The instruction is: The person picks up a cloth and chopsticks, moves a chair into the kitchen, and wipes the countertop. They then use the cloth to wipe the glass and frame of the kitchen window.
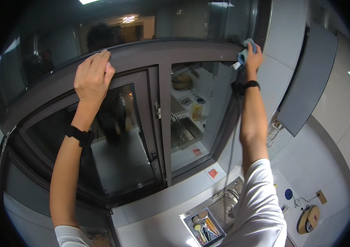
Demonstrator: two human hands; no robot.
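My right hand (255, 58) grips a bunched blue-grey cloth (243, 56) with a white tag. It presses the cloth into the right end of the brown window frame's crossbar (196, 51), by the wall. On the left, my left hand (94, 75) rests with curled fingers over the top of the same crossbar and holds no loose thing. Below that hand is a hinged window sash (145, 123), tilted out of line with its frame. Right of the sash, a fixed glass pane (190, 123) reflects the sink area. Each wrist wears a black band.
Below the window runs a tiled sill (168, 196) with a red cloth-like piece (213, 173). A steel sink (224, 207) holds a grey basket (221, 236) of utensils. A grey cabinet (308, 77) juts from the right wall. A round wooden box (308, 219) sits on the counter.
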